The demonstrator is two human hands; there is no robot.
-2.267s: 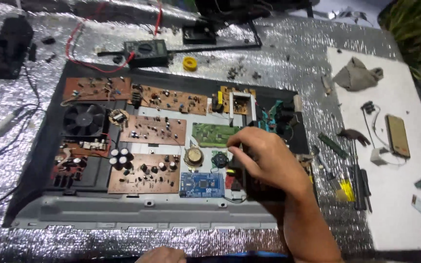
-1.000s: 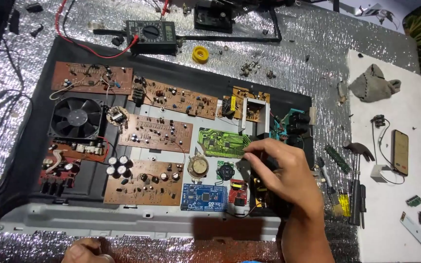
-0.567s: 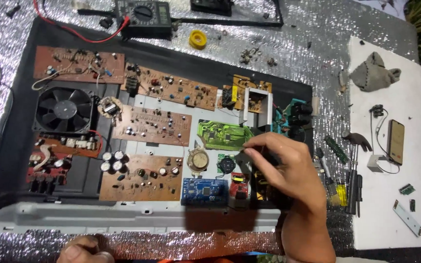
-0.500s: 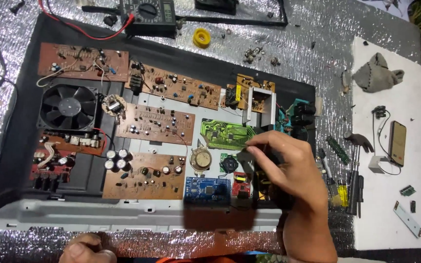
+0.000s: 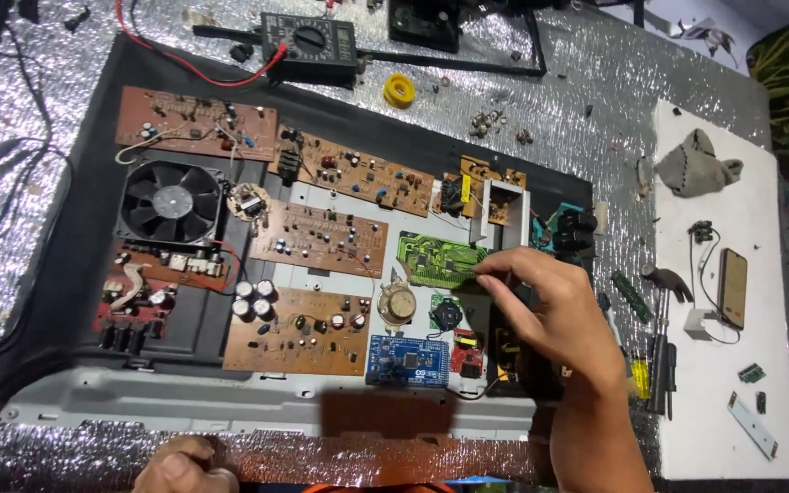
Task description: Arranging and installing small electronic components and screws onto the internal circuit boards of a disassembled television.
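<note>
— Head view: which step does the person seem to be at?

— Working inside the open chassis (image 5: 66,274), by the look of it. The right hand (image 5: 554,315), right of centre, pinches its fingertips (image 5: 489,274) narrowly at the right edge of the green circuit board (image 5: 436,258); whether anything is gripped can't be told.

— And next?

— Likely a fine, steady touch there. The left hand (image 5: 184,466) rests curled at the bottom edge, holding nothing visible.
</note>
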